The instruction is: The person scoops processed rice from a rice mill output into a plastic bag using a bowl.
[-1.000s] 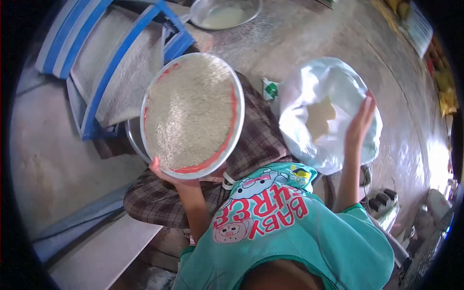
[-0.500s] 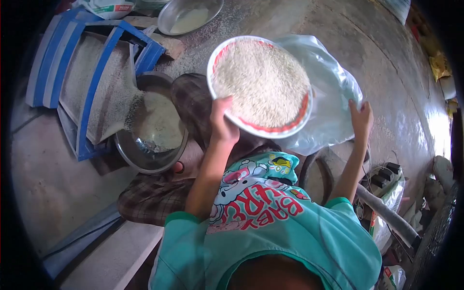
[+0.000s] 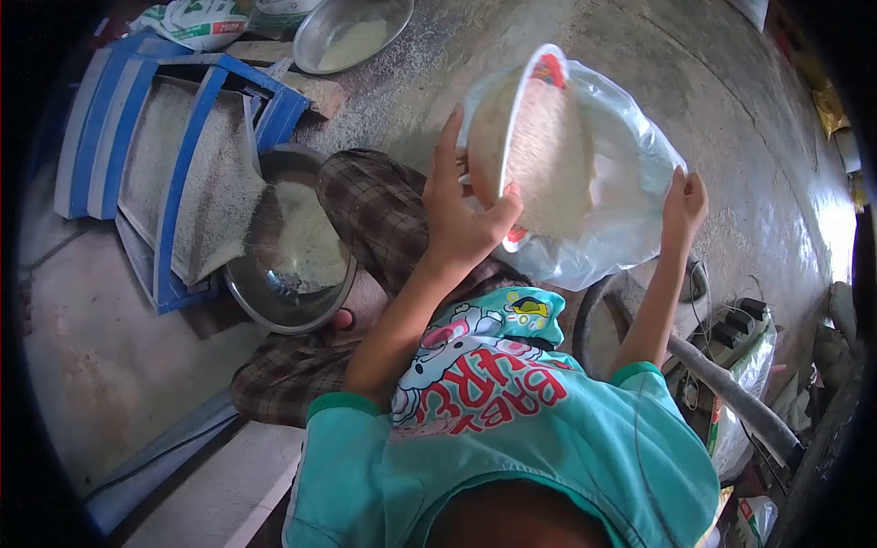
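Observation:
My left hand (image 3: 461,215) grips the side of a white-rimmed bowl (image 3: 491,137) with red trim, its thumb over the rim. The bowl is tipped steeply to the right, and rice (image 3: 548,151) slides out of it into a clear plastic bag (image 3: 630,228). Closed on the bag's right edge, my right hand (image 3: 683,205) keeps the mouth spread. The bowl's lower rim lies over the bag's opening. The fingers of my left hand behind the bowl are partly hidden.
To the left, a blue-and-white wooden chute (image 3: 187,155) carries grain towards a metal basin (image 3: 253,297). Another metal bowl (image 3: 313,41) with pale grain stands at the top. Spilled grains dot the concrete floor (image 3: 438,82). A power strip (image 3: 740,320) with plugs lies at right.
My left hand has turned the bowl from nearly level to steeply tilted, and rice now pours into the bag. My right hand still holds the bag's edge in about the same place.

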A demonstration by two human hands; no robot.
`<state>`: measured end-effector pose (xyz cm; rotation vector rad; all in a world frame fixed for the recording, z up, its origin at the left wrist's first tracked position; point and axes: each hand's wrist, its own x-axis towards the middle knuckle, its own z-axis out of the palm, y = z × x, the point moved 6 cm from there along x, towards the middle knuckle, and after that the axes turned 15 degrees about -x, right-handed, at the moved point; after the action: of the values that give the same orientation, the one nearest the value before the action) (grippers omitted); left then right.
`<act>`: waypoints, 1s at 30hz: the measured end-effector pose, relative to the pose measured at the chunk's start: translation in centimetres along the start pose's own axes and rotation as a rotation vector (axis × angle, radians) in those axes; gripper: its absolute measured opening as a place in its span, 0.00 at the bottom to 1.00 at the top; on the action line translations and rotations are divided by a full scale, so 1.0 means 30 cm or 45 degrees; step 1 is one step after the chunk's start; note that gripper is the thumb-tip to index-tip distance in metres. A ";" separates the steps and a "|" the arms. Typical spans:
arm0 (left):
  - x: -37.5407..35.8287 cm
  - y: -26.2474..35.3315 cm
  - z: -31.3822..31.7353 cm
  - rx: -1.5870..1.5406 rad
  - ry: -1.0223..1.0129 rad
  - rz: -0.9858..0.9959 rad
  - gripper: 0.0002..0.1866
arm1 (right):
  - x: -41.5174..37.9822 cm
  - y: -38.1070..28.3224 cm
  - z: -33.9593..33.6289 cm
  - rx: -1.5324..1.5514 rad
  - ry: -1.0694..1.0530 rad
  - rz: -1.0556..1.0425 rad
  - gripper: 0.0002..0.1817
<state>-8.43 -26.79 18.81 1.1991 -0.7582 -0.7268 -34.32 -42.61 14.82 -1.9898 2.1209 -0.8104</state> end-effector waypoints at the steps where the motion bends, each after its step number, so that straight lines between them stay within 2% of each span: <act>1: 0.005 0.000 0.000 0.035 -0.018 0.093 0.38 | -0.001 0.003 -0.001 0.019 0.047 0.000 0.16; 3: 0.001 0.001 -0.001 0.072 -0.028 0.190 0.38 | 0.002 0.011 0.001 0.041 0.092 -0.008 0.17; 6: -0.025 0.031 0.042 0.387 -0.178 0.530 0.37 | 0.007 0.043 0.011 0.146 0.079 0.025 0.17; 7: -0.024 0.030 0.044 0.383 -0.183 0.528 0.37 | 0.006 0.048 0.012 0.158 0.076 0.032 0.17; 9: -0.052 0.080 0.071 0.406 -0.277 0.913 0.40 | 0.007 0.055 0.008 0.164 0.075 0.038 0.17; 12: -0.067 0.119 0.080 0.437 -0.326 1.053 0.40 | 0.001 0.056 0.014 0.146 0.048 0.074 0.17; 13: -0.076 0.135 0.084 0.495 -0.363 1.113 0.39 | -0.004 0.049 0.009 0.191 0.108 0.015 0.16; 15: -0.079 0.148 0.069 0.507 -0.348 1.141 0.40 | -0.015 0.024 -0.010 0.238 0.171 -0.043 0.15; 17: -0.093 0.157 0.051 0.513 -0.332 1.165 0.41 | -0.036 -0.041 -0.052 -0.150 0.205 -0.064 0.13; 19: -0.102 0.155 -0.019 0.455 -0.085 1.044 0.40 | -0.054 -0.069 -0.057 -0.209 0.207 -0.059 0.10; 21: -0.119 0.138 -0.125 0.780 0.058 1.033 0.37 | -0.114 -0.175 -0.126 -0.364 0.769 -0.404 0.10; 22: -0.122 0.139 -0.165 0.378 0.222 0.856 0.35 | -0.152 -0.242 -0.158 -0.496 0.869 -0.522 0.10; 23: -0.127 0.131 -0.197 -0.019 0.380 0.668 0.34 | -0.171 -0.254 -0.149 -0.491 0.864 -0.533 0.10; 25: -0.133 0.105 -0.266 -0.696 0.674 0.413 0.30 | -0.179 -0.249 0.000 -0.176 0.028 -0.623 0.12; 27: -0.153 0.155 -0.301 -0.690 0.765 0.481 0.30 | -0.205 -0.225 0.188 -0.015 -0.573 -0.568 0.15; 29: -0.190 0.159 -0.370 -0.696 0.891 0.442 0.32 | -0.200 -0.102 0.404 -0.373 -0.616 -0.538 0.26; 30: -0.205 0.169 -0.392 -0.676 0.942 0.446 0.31 | -0.195 0.000 0.528 -0.375 -0.617 -0.549 0.26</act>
<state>-1.66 -14.42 20.76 0.7286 -0.1214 -0.1352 -26.65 -41.71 -0.17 -2.5147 1.6298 -0.0213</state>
